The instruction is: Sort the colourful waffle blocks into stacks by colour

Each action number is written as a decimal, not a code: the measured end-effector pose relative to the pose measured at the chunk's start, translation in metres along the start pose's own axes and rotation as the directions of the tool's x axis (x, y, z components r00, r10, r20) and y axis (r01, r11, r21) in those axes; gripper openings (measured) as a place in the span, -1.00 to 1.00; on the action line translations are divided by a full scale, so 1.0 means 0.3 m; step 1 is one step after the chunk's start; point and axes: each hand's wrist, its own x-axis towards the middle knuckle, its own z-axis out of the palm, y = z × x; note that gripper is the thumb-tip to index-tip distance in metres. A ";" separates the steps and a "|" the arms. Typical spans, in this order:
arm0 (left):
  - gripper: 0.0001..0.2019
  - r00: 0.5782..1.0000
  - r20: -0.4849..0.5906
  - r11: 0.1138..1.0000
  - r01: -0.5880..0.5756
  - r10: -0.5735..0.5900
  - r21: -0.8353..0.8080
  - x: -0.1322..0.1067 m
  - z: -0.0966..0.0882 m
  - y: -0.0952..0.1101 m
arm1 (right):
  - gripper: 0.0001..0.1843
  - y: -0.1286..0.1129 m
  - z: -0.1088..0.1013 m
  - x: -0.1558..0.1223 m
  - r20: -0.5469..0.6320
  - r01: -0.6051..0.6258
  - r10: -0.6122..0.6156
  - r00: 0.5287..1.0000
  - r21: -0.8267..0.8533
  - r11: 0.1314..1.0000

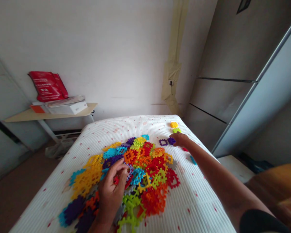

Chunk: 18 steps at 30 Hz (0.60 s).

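Now L hand (113, 189), R hand (180, 139), 1 tile pile (150, 171).

Red tile (116, 180) amid colourful pile (145, 168), purple tile (171, 140) beyond

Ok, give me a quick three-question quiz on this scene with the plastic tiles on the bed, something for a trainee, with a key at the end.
1. True or false: the right hand rests in the middle of the pile of tiles.
2. Which colour is the single tile at the right hand's fingertips? A yellow, B purple, C grey.
3. What does the left hand pinch between thumb and fingers?

Key
1. False: it reaches past the pile's far right edge.
2. B.
3. A red piece, as far as the view shows.
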 end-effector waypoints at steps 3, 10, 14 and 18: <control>-0.65 1.000 -0.002 1.000 -0.001 0.001 -0.003 0.002 -0.005 -0.001 | -0.51 -0.007 -0.005 0.008 0.015 0.016 -0.016 1.000 -0.006 1.000; -0.68 0.999 -0.031 1.000 0.009 -0.010 -0.008 0.009 -0.014 -0.009 | -0.42 -0.020 -0.013 0.032 0.045 0.053 -0.052 0.998 -0.021 0.998; -0.69 0.997 -0.075 1.000 0.023 -0.024 -0.010 0.019 -0.025 -0.021 | -0.49 -0.021 -0.019 0.046 0.059 0.074 -0.073 0.996 -0.029 0.997; -0.68 0.996 -0.078 0.999 0.045 -0.043 0.023 0.023 -0.034 -0.026 | -0.54 -0.024 -0.033 0.055 0.115 0.081 -0.076 0.990 -0.041 0.996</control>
